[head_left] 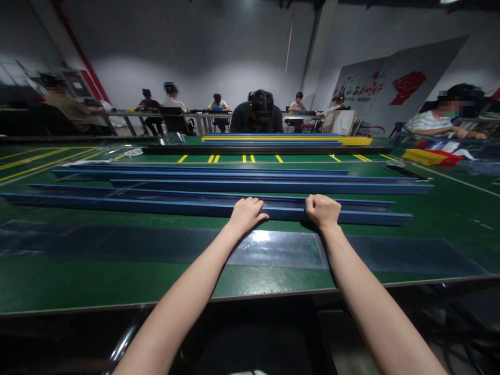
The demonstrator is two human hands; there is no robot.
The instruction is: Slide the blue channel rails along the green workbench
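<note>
A long blue channel strip (187,205) lies crosswise on the green table in front of me. My left hand (246,213) is closed over its near wall, fingers curled over the top and thumb in front. Further right, my right hand (323,209) is closed in a fist at the same strip, its fingertips hidden. Between my forearms and beyond them, a clear plastic sheet (277,250) lies flat, nearer to me than the strip. More blue strips (273,186) lie parallel just behind the one at my hands.
A black strip (265,150) and a yellow strip (351,140) lie farther back. A person (258,112) sits across the table, head bowed. Another person (445,117) works at the right by a red and yellow item (432,156). The table's near edge (273,296) runs below my forearms.
</note>
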